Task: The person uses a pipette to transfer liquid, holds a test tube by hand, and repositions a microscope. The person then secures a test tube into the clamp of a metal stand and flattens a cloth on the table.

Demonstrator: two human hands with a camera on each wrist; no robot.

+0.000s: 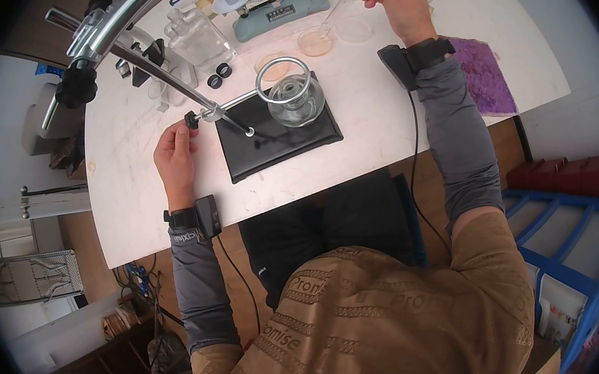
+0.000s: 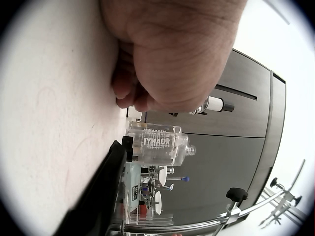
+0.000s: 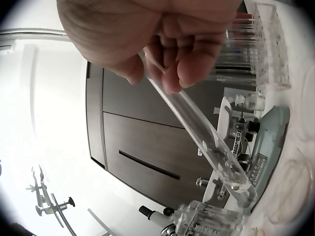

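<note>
My right hand (image 1: 397,0) is raised over the far right of the table. In the right wrist view its thumb and fingers pinch the upper end of a clear glass test tube (image 3: 204,130). The tube slants down, with small clear bits or droplets near its rounded end. My left hand (image 1: 174,159) rests on the tabletop with loosely curled fingers, holding nothing. Left of the black stand base (image 1: 282,153), it overlaps the edge of the ring clamp's black knob (image 1: 191,120) in the head view. Under the metal ring (image 1: 260,83) sits a squat glass vessel (image 1: 300,112).
A blue-green balance (image 1: 281,21) stands at the back, beside a large clear bottle (image 1: 197,35). Shallow dishes (image 1: 315,42) and black caps (image 1: 219,75) lie before them. A metal rod (image 1: 161,71) rises from the base. A purple sheet (image 1: 482,75) lies at right.
</note>
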